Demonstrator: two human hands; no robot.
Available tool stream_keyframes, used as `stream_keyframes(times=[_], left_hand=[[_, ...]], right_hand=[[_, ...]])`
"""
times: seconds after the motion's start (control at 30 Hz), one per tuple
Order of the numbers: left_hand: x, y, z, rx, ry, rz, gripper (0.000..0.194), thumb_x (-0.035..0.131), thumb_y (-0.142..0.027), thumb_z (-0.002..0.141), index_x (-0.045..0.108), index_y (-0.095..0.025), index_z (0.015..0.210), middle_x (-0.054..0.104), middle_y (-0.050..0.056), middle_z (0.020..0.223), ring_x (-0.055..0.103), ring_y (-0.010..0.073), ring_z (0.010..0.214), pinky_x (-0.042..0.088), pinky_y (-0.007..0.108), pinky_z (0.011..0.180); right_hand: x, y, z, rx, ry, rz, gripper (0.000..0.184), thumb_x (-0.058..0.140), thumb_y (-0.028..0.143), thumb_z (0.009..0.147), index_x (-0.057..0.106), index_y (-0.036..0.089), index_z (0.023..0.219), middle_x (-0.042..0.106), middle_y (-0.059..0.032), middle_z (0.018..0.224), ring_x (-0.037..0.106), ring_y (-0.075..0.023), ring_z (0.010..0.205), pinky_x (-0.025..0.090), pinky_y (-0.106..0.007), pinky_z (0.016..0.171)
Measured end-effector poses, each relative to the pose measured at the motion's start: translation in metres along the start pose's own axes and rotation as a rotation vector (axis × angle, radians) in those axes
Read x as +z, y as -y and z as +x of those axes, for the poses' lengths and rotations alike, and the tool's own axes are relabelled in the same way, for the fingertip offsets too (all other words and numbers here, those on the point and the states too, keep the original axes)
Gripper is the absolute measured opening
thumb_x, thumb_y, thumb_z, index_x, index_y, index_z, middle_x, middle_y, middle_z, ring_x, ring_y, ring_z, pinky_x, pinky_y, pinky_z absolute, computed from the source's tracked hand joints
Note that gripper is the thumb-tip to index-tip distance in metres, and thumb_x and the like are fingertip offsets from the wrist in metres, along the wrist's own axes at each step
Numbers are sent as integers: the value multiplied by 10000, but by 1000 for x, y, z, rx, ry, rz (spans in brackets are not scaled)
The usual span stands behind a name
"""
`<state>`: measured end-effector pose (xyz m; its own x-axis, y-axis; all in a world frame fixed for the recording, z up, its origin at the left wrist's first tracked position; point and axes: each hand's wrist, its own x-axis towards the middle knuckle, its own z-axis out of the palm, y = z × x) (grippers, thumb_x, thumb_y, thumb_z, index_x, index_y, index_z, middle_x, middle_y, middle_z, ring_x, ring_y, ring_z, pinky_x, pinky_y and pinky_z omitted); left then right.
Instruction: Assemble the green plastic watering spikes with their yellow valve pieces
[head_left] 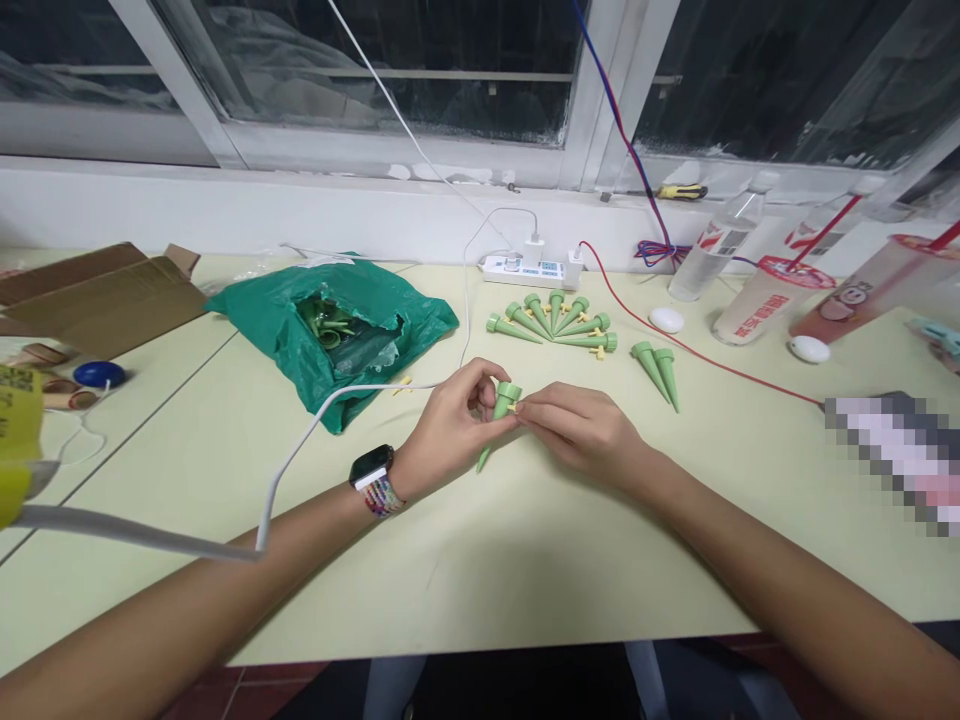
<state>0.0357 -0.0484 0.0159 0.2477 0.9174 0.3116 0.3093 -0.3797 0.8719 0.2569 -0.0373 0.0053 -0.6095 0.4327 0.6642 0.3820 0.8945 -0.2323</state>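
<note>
Head view: your left hand (450,415) holds a green spike (508,398) above the table (525,570), near its middle, between the bag and the fanned spikes. The thumb and fingers close around it just below the wide cap, and the tip slants down toward you, showing beneath your hand. Your right hand (592,425) meets it from the other side, thumb and forefinger pinching a small yellow valve (514,407) against the spike's side; you cannot tell from here how far in it sits. The other right fingers are curled together.

Beyond your hands, more spikes lie in a fan (555,315), tips gathered toward you, caps outward, with yellow valves at several caps. Two loose spikes (656,372) lie side by side to the right of it. Left of your hands sits the torn green bag (262,310), with green pieces visible in its opening. One yellow piece (402,385) lies beside it, near the white cord (360,388). Behind the fan is the power strip (495,266).
</note>
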Motion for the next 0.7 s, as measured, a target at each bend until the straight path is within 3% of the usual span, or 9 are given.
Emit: stream_keyframes(times=[0.2, 0.33, 0.47, 0.63, 0.7], left_hand=[[1, -2, -1, 13, 7, 19, 262, 792, -318, 863, 628, -226, 1046, 502, -31, 785, 484, 136, 704, 387, 255, 631], [1, -3, -1, 31, 8, -8, 311, 813, -302, 845, 627, -224, 1082, 530, -22, 841, 523, 137, 747, 440, 257, 683], [-1, -1, 2, 10, 13, -160, 339, 800, -299, 865, 675, -221, 1171, 576, 10, 926, 585, 153, 842, 501, 275, 782], [-5, 9, 7, -141, 49, -422, 361, 800, -346, 895, 745, -238, 1235, 700, 88, 1197, 665, 204, 1042, 545, 323, 925], [-5, 12, 8, -202, 59, -546, 396, 827, -328, 875, 749, -247, 1255, 729, 95, 1213, 687, 216, 1079, 562, 345, 956]], right_hand=[[-6, 5, 5, -10, 54, -73, 245, 494, 172, 1056, 720, 248, 1003, 778, -84, 942, 715, -217, 850, 566, -357, 706], [-6, 4, 4, -2, 35, -68, 243, 497, 156, 1049, 719, 243, 1001, 782, -90, 964, 724, -223, 868, 579, -364, 727], [-5, -2, 1, 66, -16, 9, 221, 524, 166, 1045, 721, 262, 1071, 781, -86, 1032, 741, -229, 938, 606, -377, 811], [-4, -8, 1, 145, -116, 124, 178, 565, 197, 1042, 717, 274, 1096, 781, -66, 1032, 751, -221, 934, 618, -376, 833], [-4, -9, 1, 152, -144, 135, 172, 577, 201, 1037, 717, 276, 1102, 787, -63, 1035, 755, -227, 939, 620, -388, 843]])
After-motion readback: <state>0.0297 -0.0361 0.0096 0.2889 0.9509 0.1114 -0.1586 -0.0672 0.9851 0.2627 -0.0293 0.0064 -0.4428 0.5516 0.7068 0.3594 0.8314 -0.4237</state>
